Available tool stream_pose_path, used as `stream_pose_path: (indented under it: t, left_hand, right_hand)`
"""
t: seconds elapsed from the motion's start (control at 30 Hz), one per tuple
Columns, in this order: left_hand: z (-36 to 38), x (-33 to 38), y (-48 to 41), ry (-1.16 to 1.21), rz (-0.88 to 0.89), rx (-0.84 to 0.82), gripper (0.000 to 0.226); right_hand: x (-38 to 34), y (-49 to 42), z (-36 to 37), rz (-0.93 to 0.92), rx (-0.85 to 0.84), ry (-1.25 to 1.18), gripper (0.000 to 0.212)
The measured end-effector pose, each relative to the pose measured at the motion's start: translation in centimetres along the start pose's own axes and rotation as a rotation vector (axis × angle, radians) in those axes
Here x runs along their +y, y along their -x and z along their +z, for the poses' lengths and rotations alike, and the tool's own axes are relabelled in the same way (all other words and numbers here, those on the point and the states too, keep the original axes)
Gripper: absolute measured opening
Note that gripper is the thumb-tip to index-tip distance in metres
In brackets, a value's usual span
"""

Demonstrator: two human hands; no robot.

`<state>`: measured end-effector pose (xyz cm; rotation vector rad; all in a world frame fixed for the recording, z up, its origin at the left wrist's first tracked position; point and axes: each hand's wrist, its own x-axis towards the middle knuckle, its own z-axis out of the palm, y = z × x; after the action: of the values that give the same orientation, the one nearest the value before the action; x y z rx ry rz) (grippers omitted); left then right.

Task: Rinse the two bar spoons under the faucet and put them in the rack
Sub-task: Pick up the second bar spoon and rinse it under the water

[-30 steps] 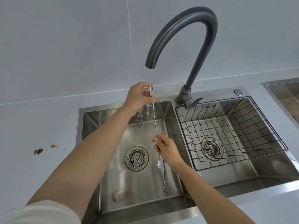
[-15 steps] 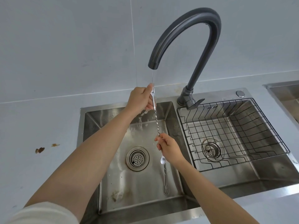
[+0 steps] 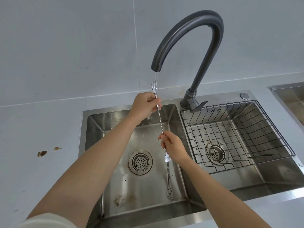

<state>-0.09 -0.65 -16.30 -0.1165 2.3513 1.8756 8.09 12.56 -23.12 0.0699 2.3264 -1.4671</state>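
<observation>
A long twisted bar spoon (image 3: 159, 118) stands nearly upright under the dark faucet (image 3: 194, 46), its forked end up in the thin water stream and its bowl at the bottom. My left hand (image 3: 144, 107) grips its upper shaft just below the fork. My right hand (image 3: 172, 146) pinches the lower shaft just above the bowl. A second bar spoon (image 3: 169, 181) lies flat on the floor of the left basin (image 3: 115, 186), fork end toward me. The black wire rack (image 3: 271, 129) sits in the right basin with nothing in it.
Each basin has a round drain strainer, the left strainer (image 3: 140, 162) and the right strainer (image 3: 214, 153). The faucet lever (image 3: 199, 105) points right over the rack's rim. Brown stains (image 3: 42, 153) mark the counter at the left. Another sink's corner (image 3: 289, 97) shows at the far right.
My left hand has slid down the spoon's shaft, so the forked end now shows above it in the water stream. My right hand stays near the bowl.
</observation>
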Motion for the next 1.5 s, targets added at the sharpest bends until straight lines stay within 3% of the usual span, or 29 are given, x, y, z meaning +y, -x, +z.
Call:
stream_pose_path:
  t: [0.17, 0.37, 0.77, 0.93, 1.07, 1.33, 1.5]
  left_hand:
    - [0.2, 0.0, 0.3, -0.101, -0.031, -0.028, 0.036]
    - [-0.3, 0.9, -0.3, -0.059, 0.012, -0.043, 0.017]
    - [-0.4, 0.8, -0.6, -0.06, -0.045, 0.103, 0.016]
    - [-1.0, 1.4, -1.0, -0.107, -0.032, 0.12, 0.012]
    - [-1.5, 2.1, -1.4, -0.096, -0.012, 0.146, 0.021]
    - [-1.5, 2.4, -1.6, -0.086, 0.013, 0.229, 0.018]
    - [-1.1, 2.7, -1.5, -0.052, 0.035, 0.249, 0.019]
  right_hand:
    - [-1.5, -1.4, -0.8, -0.061, 0.017, 0.023, 0.023]
    - [-2.8, -2.6, -1.7, -0.123, 0.046, 0.027, 0.03]
    - [-5.2, -4.9, -1.9, -0.198, 0.065, 0.044, 0.036]
    - [-6.7, -6.0, -2.1, -0.177, 0.04, 0.005, 0.028]
    - [-8.2, -6.6, -2.2, -0.168, 0.028, -0.058, 0.016]
    - [-9.4, -7.2, -2.0, -0.167, 0.041, -0.097, 0.027]
    - [-9.3, -7.3, -2.0, -0.154, 0.068, -0.066, 0.018]
